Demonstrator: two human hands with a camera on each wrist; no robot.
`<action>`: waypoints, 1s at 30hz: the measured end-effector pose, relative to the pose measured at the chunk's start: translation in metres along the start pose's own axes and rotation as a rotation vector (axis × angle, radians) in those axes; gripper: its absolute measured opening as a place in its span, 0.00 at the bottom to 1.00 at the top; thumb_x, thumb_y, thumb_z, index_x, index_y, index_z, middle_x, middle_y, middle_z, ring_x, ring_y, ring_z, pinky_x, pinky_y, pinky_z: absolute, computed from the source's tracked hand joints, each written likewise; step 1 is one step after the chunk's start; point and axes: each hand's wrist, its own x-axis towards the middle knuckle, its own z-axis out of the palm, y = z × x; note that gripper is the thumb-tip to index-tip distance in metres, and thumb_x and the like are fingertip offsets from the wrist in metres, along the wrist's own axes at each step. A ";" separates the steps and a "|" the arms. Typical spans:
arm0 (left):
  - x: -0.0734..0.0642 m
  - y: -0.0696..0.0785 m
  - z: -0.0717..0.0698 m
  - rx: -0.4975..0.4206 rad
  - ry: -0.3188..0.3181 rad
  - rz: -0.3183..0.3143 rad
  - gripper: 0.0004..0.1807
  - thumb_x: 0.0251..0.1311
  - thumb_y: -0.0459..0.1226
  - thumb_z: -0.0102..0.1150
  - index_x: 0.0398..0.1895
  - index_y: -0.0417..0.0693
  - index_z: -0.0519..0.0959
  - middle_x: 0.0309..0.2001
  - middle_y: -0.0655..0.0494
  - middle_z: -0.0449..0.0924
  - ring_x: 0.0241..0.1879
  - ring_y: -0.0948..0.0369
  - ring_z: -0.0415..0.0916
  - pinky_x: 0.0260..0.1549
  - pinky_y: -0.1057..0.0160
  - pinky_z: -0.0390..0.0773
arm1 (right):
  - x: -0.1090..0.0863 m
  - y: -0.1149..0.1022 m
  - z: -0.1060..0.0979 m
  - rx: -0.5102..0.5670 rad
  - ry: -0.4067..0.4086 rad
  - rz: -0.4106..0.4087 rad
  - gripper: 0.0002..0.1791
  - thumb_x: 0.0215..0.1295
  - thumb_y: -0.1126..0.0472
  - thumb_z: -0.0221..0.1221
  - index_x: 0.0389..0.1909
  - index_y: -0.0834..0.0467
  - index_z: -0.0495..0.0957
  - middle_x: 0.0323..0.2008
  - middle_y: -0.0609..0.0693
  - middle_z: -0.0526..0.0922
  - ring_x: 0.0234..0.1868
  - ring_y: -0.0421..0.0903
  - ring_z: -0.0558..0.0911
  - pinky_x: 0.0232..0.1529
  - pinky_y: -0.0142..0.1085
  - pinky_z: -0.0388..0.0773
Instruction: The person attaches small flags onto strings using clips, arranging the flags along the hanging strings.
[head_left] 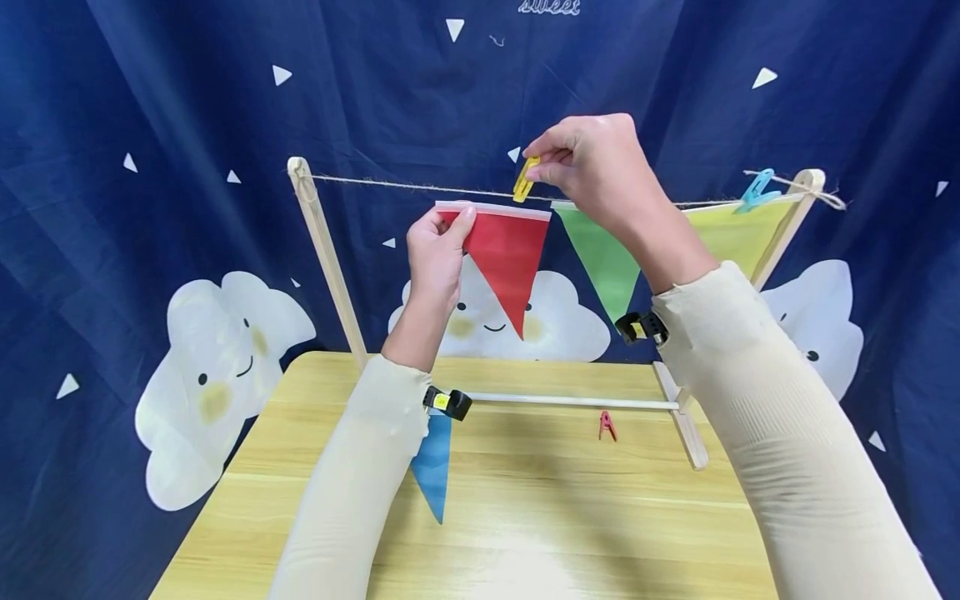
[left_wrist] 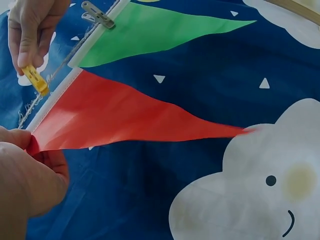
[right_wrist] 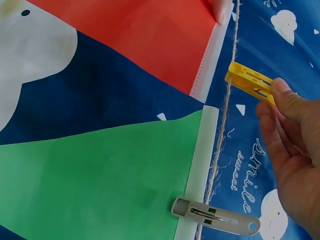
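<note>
My left hand (head_left: 438, 254) pinches the white top edge of a red pennant (head_left: 513, 254) near its left corner. The pennant hangs just below the twine (head_left: 420, 185), point downward. Above its right end, my right hand (head_left: 592, 167) holds a yellow clothespin (head_left: 527, 179) between thumb and fingers. In the right wrist view the tip of the yellow clothespin (right_wrist: 237, 72) is at the twine, apart from the pennant's edge. Beside the red pennant, a green pennant (right_wrist: 110, 175) hangs from the twine by a grey clothespin (right_wrist: 215, 216).
Wooden posts (head_left: 330, 258) hold the twine's ends over the table (head_left: 525, 500). A blue clothespin (head_left: 757, 192) fastens a yellow pennant (head_left: 738, 233) at the right. On the table lie a pink clothespin (head_left: 607, 426) and a blue pennant (head_left: 435, 467), partly behind my left sleeve.
</note>
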 end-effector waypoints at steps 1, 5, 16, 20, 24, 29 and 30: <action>0.000 0.001 0.001 -0.002 0.001 -0.001 0.12 0.67 0.35 0.66 0.49 0.37 0.84 0.41 0.48 0.84 0.40 0.57 0.83 0.47 0.61 0.87 | 0.000 0.000 0.000 -0.001 -0.001 -0.001 0.12 0.65 0.59 0.69 0.48 0.57 0.90 0.45 0.54 0.91 0.41 0.47 0.87 0.50 0.38 0.84; 0.000 0.002 0.003 -0.008 0.011 0.003 0.12 0.67 0.35 0.67 0.49 0.37 0.84 0.43 0.48 0.84 0.41 0.56 0.83 0.47 0.60 0.87 | 0.001 0.000 0.001 0.004 -0.028 0.025 0.11 0.66 0.60 0.69 0.48 0.57 0.90 0.45 0.54 0.90 0.41 0.47 0.86 0.50 0.38 0.84; 0.001 0.003 0.008 -0.057 0.021 -0.002 0.12 0.67 0.32 0.66 0.50 0.36 0.84 0.42 0.47 0.84 0.41 0.56 0.84 0.49 0.58 0.86 | 0.004 0.001 0.004 0.014 -0.107 0.073 0.13 0.67 0.60 0.68 0.50 0.56 0.89 0.46 0.55 0.90 0.43 0.47 0.86 0.53 0.38 0.84; 0.001 0.004 0.009 -0.064 0.009 -0.001 0.12 0.67 0.32 0.66 0.51 0.36 0.84 0.44 0.47 0.84 0.42 0.56 0.84 0.50 0.58 0.86 | 0.005 0.000 0.004 0.023 -0.121 0.074 0.12 0.67 0.60 0.68 0.50 0.56 0.89 0.47 0.55 0.90 0.44 0.47 0.86 0.53 0.38 0.84; 0.000 0.004 0.010 -0.070 0.005 0.006 0.13 0.67 0.32 0.65 0.52 0.35 0.83 0.45 0.46 0.84 0.42 0.56 0.84 0.51 0.58 0.86 | 0.005 -0.002 0.005 0.033 -0.142 0.095 0.12 0.68 0.61 0.67 0.50 0.56 0.89 0.47 0.54 0.89 0.45 0.48 0.84 0.54 0.38 0.84; 0.001 0.003 0.011 -0.088 0.005 0.000 0.14 0.68 0.32 0.65 0.53 0.34 0.82 0.46 0.46 0.83 0.43 0.56 0.84 0.52 0.58 0.85 | 0.007 -0.001 0.005 0.044 -0.169 0.118 0.12 0.68 0.61 0.67 0.50 0.56 0.89 0.48 0.55 0.89 0.46 0.49 0.85 0.54 0.39 0.85; 0.001 0.003 0.011 -0.094 0.005 -0.002 0.14 0.68 0.31 0.64 0.53 0.33 0.82 0.46 0.46 0.83 0.43 0.56 0.84 0.52 0.58 0.85 | 0.007 0.000 0.005 0.045 -0.171 0.119 0.12 0.68 0.61 0.67 0.50 0.56 0.89 0.48 0.55 0.89 0.46 0.49 0.85 0.54 0.39 0.85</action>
